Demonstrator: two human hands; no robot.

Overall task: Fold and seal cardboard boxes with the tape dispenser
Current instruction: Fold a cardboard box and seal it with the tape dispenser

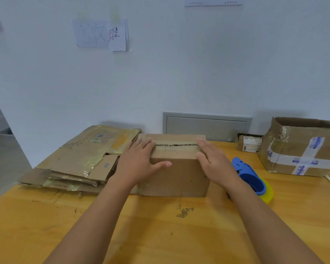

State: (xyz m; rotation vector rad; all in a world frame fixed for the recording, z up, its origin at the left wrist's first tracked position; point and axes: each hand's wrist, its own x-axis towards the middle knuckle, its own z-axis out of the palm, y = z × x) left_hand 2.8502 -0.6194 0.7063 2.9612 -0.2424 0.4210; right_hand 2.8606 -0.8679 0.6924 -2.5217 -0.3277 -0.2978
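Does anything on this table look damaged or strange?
Yes. The big box at the right is crumpled, with its top open. The table has dark scuff marks in front of the middle box.

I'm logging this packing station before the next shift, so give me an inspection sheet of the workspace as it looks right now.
Surface: wooden table, scuffed, with dark marks near the middle.
Job's things: cardboard box in the centre, top flaps folded shut, seam still showing a gap; blue tape dispenser lying to its right, untouched.
Clutter: stack of flattened cartons on the left; small labelled parcel and a taped open box at the right rear.
Hands: left hand and right hand flat on the flaps, pressing them down.
Cables: nothing seen.
Surroundings: white wall, paper notes taped up, grey panel behind the table.
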